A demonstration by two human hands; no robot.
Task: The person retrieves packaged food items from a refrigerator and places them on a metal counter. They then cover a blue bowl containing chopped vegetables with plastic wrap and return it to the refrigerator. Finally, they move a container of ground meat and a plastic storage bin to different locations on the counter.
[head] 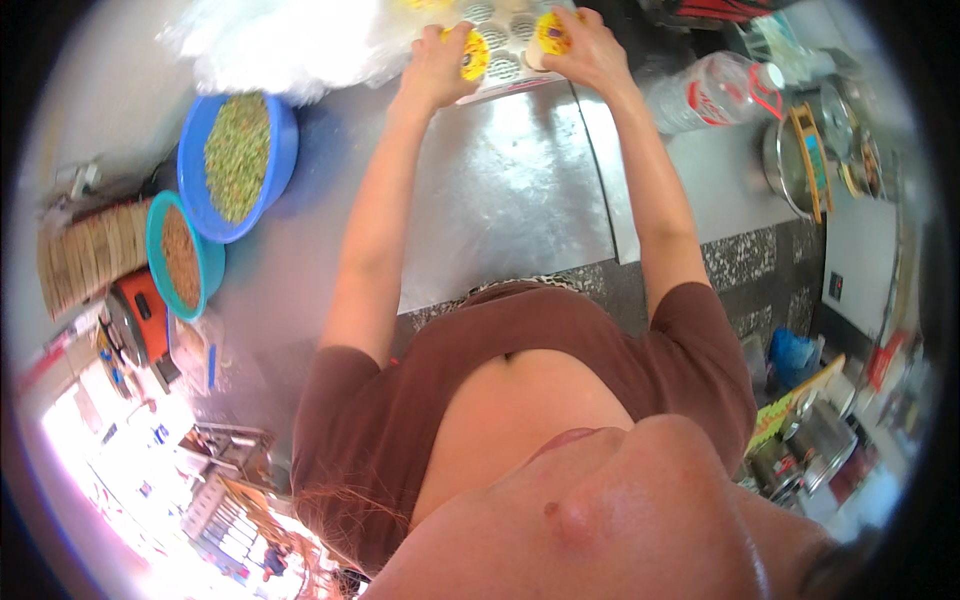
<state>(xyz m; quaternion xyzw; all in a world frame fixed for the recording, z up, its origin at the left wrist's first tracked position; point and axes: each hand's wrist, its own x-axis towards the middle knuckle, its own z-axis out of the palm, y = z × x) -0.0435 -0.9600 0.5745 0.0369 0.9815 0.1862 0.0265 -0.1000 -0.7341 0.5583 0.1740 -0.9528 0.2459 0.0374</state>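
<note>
Both my hands reach out to the far edge of the steel worktop [517, 180]. My left hand [433, 69] grips a small round item with a yellow printed top [475, 54]. In my right hand [596, 51] is a similar yellow-topped item [553, 34], its pale side showing below. Between and beneath the hands lies a white tray [504, 91] with several round places that look striped or slotted. Its far part is cut off by the top of the view. Whether the two items are seated in the tray or lifted cannot be told.
Clear plastic film [277, 45] is heaped left of the tray. Nearby are a blue basin of chopped green filling [237, 157] and a teal basin of brown filling [181, 259]. On the right lie a large plastic bottle [709, 91] and a metal pot [784, 165].
</note>
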